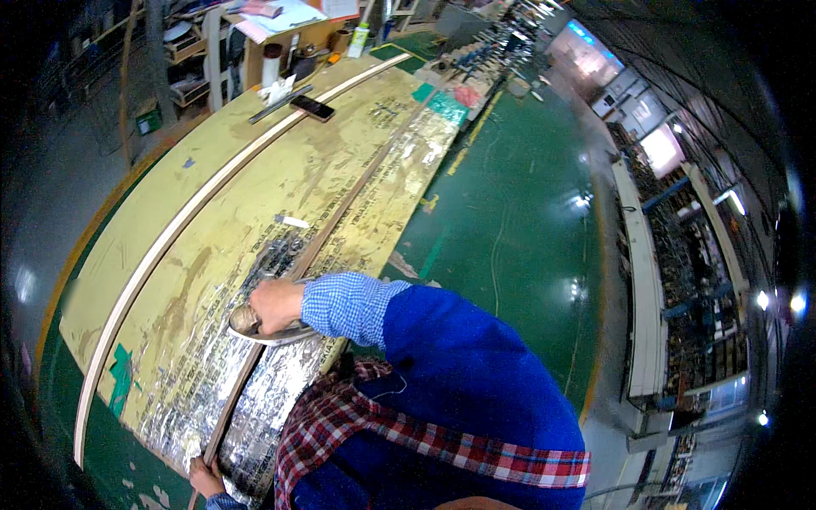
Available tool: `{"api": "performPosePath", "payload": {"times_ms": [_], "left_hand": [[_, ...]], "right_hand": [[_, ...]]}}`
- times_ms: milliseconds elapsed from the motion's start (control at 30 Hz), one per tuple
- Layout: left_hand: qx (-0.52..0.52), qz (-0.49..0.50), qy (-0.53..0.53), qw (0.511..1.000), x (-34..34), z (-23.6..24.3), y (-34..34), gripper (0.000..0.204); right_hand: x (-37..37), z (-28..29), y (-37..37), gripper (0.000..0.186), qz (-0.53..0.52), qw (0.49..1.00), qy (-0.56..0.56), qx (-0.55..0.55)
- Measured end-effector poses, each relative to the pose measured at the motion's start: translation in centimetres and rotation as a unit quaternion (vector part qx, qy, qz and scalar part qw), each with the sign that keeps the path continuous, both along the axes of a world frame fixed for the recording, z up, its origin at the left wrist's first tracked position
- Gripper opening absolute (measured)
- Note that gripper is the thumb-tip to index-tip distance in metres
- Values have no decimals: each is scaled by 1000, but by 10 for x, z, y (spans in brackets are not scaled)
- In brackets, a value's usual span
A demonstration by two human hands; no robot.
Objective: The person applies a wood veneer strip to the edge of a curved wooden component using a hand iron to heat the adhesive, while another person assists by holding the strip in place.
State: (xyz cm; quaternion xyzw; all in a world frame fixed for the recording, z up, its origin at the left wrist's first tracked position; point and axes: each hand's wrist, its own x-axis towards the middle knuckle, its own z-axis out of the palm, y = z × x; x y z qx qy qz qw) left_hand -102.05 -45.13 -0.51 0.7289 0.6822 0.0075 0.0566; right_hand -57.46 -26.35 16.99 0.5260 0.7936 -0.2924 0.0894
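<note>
Right arm (463, 340) bending across
Right hand (275, 306) is gripping a knobbed metal tool (244, 320); low down, left hand (206, 478) is pinching a brown strip (232, 398).

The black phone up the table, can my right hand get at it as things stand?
Probably not right now: your right hand is on the metal tool, and the black phone lies much farther up the table. Nothing seems to cover it, though.
</note>
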Motion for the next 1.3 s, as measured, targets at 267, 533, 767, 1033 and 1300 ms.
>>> {"api": "performPosePath", "payload": {"times_ms": [267,533,767,1033,1300], "left_hand": [[44,-35,-34,998,-9,-9,-3,33],[45,-33,-26,998,2,-2,6,35],[68,2,-77,995,-7,-9,-5,26],[83,-31,-60,994,12,18,-5,26],[93,-14,-71,993,13,20,-11,23]], "right_hand": [[-58,-16,-22,32,-7,999,14,30],[-146,-20,-70,28,58,997,41,-14],[-136,-14,-60,45,105,970,219,-21],[17,1,28,37,-225,973,-31,-46],[-33,0,2,48,-97,994,-60,-3]]}}
